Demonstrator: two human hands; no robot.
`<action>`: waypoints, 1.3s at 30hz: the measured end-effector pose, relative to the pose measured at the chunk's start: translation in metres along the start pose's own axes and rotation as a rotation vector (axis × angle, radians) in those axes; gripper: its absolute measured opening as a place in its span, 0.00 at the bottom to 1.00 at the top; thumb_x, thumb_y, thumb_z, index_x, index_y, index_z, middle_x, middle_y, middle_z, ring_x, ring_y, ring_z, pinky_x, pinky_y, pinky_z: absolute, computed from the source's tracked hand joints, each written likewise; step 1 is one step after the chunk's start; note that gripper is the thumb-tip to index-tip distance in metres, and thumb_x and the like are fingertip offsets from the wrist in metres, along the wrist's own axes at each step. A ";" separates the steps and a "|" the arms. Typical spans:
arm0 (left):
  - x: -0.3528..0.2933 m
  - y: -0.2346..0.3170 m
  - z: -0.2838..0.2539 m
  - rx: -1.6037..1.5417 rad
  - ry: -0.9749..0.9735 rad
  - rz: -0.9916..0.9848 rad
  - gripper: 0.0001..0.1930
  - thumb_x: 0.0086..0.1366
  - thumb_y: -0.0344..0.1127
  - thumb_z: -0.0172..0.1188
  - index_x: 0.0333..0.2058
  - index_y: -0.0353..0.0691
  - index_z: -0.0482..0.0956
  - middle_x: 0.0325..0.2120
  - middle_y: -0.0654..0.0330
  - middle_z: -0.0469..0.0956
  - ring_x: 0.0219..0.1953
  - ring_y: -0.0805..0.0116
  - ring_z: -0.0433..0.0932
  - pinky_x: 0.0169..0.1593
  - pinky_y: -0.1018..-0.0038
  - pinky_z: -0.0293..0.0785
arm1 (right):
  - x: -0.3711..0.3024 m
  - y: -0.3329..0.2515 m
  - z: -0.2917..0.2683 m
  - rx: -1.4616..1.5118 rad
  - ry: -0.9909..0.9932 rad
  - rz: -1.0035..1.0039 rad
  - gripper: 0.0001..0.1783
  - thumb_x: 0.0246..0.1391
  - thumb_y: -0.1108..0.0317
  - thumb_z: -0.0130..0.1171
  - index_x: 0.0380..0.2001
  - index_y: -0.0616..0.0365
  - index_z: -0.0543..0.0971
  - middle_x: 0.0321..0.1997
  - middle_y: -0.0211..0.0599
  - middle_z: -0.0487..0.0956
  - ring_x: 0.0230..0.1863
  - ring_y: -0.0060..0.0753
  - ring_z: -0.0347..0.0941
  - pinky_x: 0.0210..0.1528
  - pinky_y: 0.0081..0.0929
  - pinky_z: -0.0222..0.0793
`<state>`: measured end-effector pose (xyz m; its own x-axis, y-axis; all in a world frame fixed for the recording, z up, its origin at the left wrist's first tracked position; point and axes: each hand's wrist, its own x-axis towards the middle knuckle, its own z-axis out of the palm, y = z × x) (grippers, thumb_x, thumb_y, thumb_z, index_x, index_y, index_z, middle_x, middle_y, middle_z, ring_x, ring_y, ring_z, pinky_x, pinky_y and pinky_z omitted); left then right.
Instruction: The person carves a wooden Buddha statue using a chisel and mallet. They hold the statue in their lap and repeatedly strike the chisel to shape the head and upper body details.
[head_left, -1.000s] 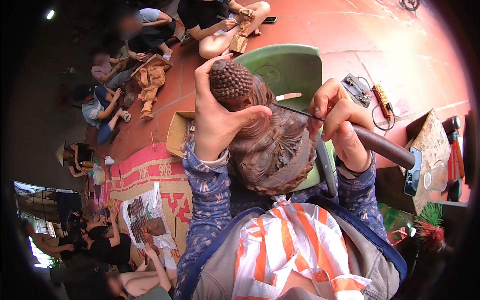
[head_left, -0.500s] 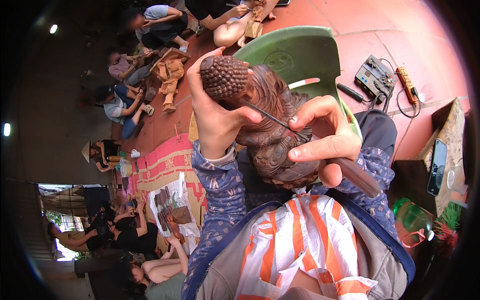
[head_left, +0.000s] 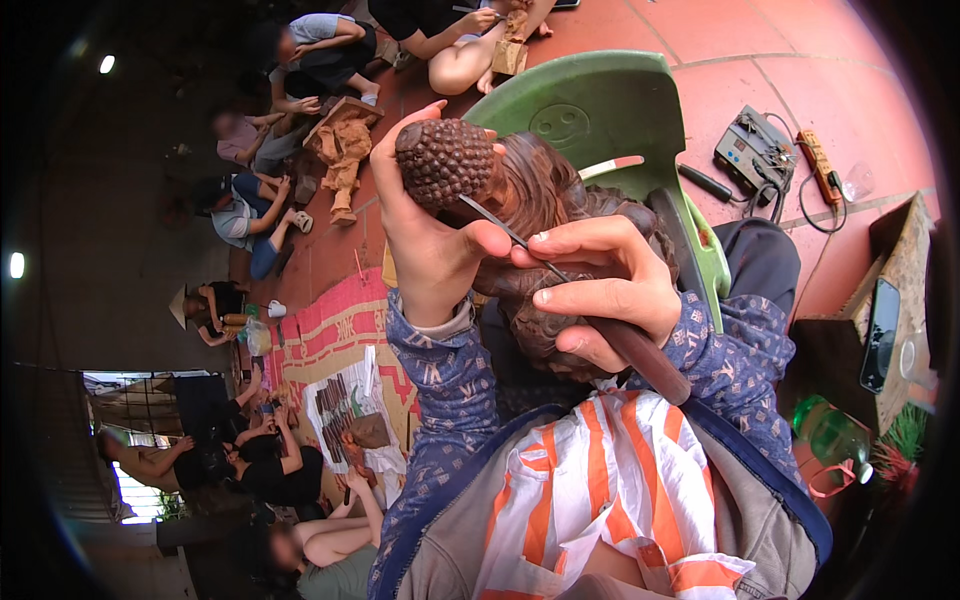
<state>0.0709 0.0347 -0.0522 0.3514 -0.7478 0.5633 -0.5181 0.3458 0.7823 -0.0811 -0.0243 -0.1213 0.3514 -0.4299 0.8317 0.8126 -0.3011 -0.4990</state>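
Observation:
A dark brown carved wooden statue (head_left: 545, 165), its head (head_left: 445, 160) covered in small round curls, lies tilted over my lap. My left hand (head_left: 425, 235) is wrapped round the head and neck, with the thumb stretched toward the blade. In my right hand (head_left: 625, 285) is a carving chisel (head_left: 645, 360) with a thin metal shank and a brown wooden handle. Its tip meets the statue at the lower edge of the curls. My left thumb lies against or close to the shank. The statue's face and much of its lower body are hidden by my hands.
Under and behind the statue is a green plastic chair (head_left: 610, 90). To the right are a grey control box (head_left: 750, 145), a power strip (head_left: 818, 165), a phone (head_left: 880, 335) and a green bottle (head_left: 830, 435). Several people sit at left; chisels lie on a patterned mat (head_left: 335, 325).
My right hand and the chisel have moved left and slightly down across the statue. The blade tip has shifted from the neck area to the edge of the curls. My left hand stays nearly in place.

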 end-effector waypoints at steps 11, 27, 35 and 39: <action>0.000 0.004 0.000 -0.072 0.029 -0.088 0.59 0.26 0.58 0.74 0.58 0.36 0.57 0.45 0.54 0.74 0.47 0.65 0.78 0.50 0.72 0.76 | 0.007 0.019 -0.010 -0.018 -0.187 -0.145 0.17 0.54 0.59 0.64 0.31 0.65 0.80 0.61 0.69 0.64 0.64 0.68 0.61 0.66 0.55 0.54; 0.000 0.006 0.002 -0.072 0.019 -0.089 0.58 0.30 0.59 0.72 0.58 0.36 0.55 0.44 0.54 0.75 0.45 0.66 0.78 0.48 0.72 0.78 | -0.002 0.025 0.001 0.319 -0.122 0.316 0.30 0.45 0.76 0.63 0.55 0.62 0.72 0.69 0.58 0.57 0.72 0.53 0.49 0.72 0.46 0.41; -0.002 0.005 0.001 -0.067 0.037 -0.115 0.54 0.37 0.57 0.73 0.58 0.36 0.55 0.44 0.54 0.75 0.45 0.67 0.78 0.48 0.72 0.77 | 0.006 0.022 -0.011 0.092 -0.271 0.128 0.16 0.43 0.76 0.64 0.39 0.61 0.77 0.68 0.59 0.58 0.71 0.58 0.51 0.72 0.51 0.39; -0.002 0.002 0.000 -0.062 0.012 -0.063 0.54 0.37 0.57 0.74 0.58 0.36 0.56 0.44 0.54 0.74 0.45 0.67 0.78 0.49 0.72 0.77 | 0.009 0.024 -0.015 -0.031 -0.333 -0.108 0.14 0.37 0.81 0.66 0.31 0.57 0.78 0.66 0.68 0.56 0.68 0.70 0.52 0.71 0.57 0.33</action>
<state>0.0692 0.0372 -0.0517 0.3912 -0.7623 0.5156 -0.4454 0.3335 0.8309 -0.0651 -0.0478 -0.1294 0.4011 -0.0945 0.9112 0.8405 -0.3576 -0.4071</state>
